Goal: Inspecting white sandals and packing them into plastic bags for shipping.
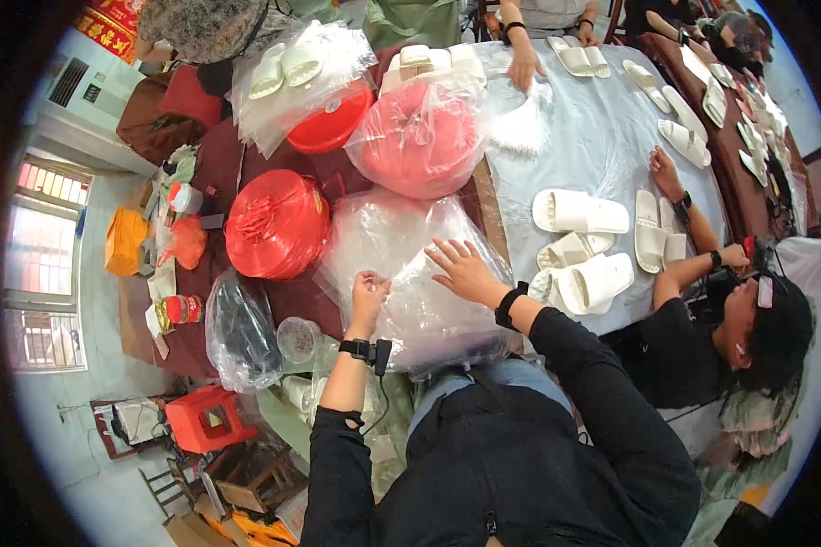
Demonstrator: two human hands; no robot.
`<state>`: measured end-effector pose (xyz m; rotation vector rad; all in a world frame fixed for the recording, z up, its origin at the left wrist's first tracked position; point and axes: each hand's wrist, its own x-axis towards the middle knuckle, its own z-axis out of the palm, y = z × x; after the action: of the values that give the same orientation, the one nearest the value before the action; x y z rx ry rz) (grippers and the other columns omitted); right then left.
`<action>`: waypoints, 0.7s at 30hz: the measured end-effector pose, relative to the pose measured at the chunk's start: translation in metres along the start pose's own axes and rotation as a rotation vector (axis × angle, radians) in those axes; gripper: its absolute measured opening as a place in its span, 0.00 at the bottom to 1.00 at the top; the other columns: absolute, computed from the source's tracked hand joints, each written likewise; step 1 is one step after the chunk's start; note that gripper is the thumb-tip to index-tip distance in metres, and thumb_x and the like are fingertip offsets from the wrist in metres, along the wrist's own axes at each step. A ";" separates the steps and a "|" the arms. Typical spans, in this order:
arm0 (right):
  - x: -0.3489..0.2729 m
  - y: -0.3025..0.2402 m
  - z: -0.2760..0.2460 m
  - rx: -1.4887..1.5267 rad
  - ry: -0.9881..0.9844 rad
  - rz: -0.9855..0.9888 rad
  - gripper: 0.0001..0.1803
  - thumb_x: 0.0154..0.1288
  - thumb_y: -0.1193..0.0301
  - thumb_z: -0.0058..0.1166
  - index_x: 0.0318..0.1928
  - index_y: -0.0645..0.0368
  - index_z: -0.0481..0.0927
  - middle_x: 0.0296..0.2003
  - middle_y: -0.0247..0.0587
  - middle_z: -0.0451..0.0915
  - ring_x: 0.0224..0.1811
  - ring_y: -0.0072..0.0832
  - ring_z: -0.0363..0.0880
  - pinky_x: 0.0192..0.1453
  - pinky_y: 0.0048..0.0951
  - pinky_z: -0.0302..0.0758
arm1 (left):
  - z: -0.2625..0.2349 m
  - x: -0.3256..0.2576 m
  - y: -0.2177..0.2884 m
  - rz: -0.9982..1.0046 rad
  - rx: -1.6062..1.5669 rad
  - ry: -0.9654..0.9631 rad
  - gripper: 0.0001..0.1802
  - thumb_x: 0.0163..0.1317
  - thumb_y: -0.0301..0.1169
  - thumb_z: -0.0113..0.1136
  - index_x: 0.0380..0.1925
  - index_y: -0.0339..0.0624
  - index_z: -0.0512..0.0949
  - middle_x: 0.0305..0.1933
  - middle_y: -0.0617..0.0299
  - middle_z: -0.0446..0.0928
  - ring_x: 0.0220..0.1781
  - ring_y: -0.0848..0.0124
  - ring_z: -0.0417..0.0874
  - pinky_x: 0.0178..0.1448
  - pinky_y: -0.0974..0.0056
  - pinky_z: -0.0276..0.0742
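A stack of clear plastic bags (383, 237) lies on the table in front of me. My right hand (465, 271) rests palm down on it, fingers spread. At the left side of the stack, my left hand (369, 296) has its fingers curled together in a pinch at the edge of the plastic. The film is see-through, so its exact edge between the fingers is hard to make out. Just beyond the hands sits a big red roll in clear film (420, 137), and to its left a red roll of plastic twine (278, 225).
White slippers (581, 211) lie in pairs on the sheet-covered table at right, where a co-worker in black (684, 328) reaches in. Across the table another person's hand (524, 66) is above white strands (523, 128). A dark bagged bundle (242, 333) and red stool (208, 419) are left.
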<state>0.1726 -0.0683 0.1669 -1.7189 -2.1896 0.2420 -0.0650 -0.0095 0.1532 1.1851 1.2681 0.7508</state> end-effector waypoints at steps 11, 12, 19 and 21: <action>0.060 0.011 0.028 -0.051 -0.166 0.159 0.34 0.58 0.41 0.41 0.63 0.39 0.62 0.61 0.50 0.60 0.65 0.47 0.55 0.64 0.61 0.47 | 0.022 0.031 0.052 0.162 0.290 0.340 0.29 0.50 0.28 0.62 0.52 0.40 0.61 0.50 0.52 0.69 0.50 0.63 0.69 0.54 0.62 0.64; 0.063 0.011 0.029 -0.048 -0.165 0.162 0.34 0.58 0.41 0.41 0.63 0.39 0.62 0.61 0.50 0.60 0.65 0.47 0.55 0.64 0.61 0.47 | 0.025 0.029 0.063 0.146 0.437 0.395 0.33 0.48 0.26 0.62 0.55 0.39 0.61 0.53 0.49 0.67 0.56 0.58 0.66 0.60 0.58 0.60; 0.077 0.024 0.047 -0.040 -0.242 0.202 0.35 0.58 0.43 0.42 0.65 0.37 0.56 0.66 0.47 0.52 0.68 0.46 0.49 0.64 0.61 0.46 | 0.030 0.063 0.050 0.621 1.378 0.140 0.34 0.48 0.31 0.60 0.59 0.58 0.64 0.59 0.47 0.63 0.61 0.48 0.61 0.60 0.46 0.58; 0.084 0.023 0.050 -0.020 -0.227 0.195 0.35 0.57 0.45 0.45 0.64 0.39 0.58 0.65 0.48 0.53 0.68 0.47 0.49 0.65 0.59 0.48 | 0.042 0.076 0.046 0.531 1.311 -0.047 0.33 0.49 0.32 0.58 0.59 0.58 0.65 0.60 0.46 0.62 0.61 0.47 0.61 0.60 0.46 0.58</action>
<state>0.1573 0.0224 0.1261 -2.0052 -2.1815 0.4883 -0.0008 0.0638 0.1688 2.6387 1.4138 0.1473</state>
